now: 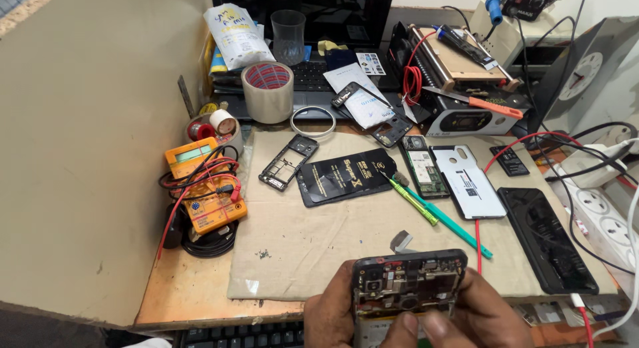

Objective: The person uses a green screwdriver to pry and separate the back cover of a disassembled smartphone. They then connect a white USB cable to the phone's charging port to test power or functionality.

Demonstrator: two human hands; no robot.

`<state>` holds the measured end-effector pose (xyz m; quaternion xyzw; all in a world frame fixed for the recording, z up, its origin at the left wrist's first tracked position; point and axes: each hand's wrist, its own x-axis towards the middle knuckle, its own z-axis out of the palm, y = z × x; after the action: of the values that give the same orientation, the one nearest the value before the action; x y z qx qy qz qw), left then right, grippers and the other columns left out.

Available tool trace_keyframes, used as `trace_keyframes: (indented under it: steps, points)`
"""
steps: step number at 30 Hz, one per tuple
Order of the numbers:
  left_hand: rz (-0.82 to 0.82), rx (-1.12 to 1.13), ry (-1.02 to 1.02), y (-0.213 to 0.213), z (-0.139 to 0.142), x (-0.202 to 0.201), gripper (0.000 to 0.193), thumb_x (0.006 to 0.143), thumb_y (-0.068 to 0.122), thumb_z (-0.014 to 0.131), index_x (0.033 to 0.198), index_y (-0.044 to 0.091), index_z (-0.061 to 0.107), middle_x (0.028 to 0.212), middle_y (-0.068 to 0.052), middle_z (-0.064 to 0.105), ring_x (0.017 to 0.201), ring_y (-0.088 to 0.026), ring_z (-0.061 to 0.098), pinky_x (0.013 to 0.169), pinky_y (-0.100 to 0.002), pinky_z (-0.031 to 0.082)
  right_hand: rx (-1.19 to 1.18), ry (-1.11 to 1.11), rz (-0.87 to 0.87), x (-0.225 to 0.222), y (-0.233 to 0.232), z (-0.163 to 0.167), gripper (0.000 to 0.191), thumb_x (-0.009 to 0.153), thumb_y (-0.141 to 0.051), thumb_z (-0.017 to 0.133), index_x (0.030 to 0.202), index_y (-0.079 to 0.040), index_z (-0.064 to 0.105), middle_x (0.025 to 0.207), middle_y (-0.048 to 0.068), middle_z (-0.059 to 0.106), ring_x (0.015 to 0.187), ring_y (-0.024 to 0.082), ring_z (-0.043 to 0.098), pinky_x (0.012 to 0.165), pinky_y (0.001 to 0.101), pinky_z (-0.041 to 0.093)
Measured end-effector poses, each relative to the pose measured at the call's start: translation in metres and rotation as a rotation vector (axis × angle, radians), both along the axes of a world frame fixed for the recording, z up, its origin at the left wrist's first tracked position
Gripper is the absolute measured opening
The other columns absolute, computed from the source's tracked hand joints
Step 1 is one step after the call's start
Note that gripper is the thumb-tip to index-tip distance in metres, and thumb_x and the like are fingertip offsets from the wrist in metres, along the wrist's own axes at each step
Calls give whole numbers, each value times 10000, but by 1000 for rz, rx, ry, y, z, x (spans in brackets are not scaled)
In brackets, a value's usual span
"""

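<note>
I am holding an opened smartphone (pixel 407 280) with its back cover off, circuit board showing, at 6 o'clock in my view. My left hand (pixel 333 315) is gripping its left edge; my right hand (pixel 482 315) is clasping the right edge, thumb resting on the lower part. Beyond it, on the cloth mat (pixel 319 235), a green screwdriver (pixel 414 200) and a teal tool (pixel 452 225) are lying toward 12 o'clock. An orange multimeter (pixel 203 188) is sitting at 10 o'clock.
</note>
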<state>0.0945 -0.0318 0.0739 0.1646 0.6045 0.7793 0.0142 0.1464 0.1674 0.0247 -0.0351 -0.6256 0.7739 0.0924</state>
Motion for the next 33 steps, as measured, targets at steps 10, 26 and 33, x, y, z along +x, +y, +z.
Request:
trace_keyframes:
  steps: [10,26,33]
  points:
    - [-22,104,92,5,12,6,389,739,79,763,1113,25,672,950,-119,850,926,-183,831,907,-342,632,565,60,-106,9,20,-50,574,963,-144,631,1496,30,508,1345,256,646,1251,309,664,1065,437,555]
    - [-62,189,161,33,13,40,384,698,8,751,1063,16,633,922,-129,825,875,-176,827,849,-329,660,712,255,-256,18,20,-64,512,940,-99,624,1424,60,576,1271,252,691,1205,298,697,1040,419,545]
    - [-60,200,92,31,20,40,385,680,-24,746,1042,12,617,910,-133,814,852,-173,825,824,-323,672,663,191,-221,20,17,-62,488,930,-80,621,1393,73,606,1238,251,711,1185,293,711,1029,411,540]
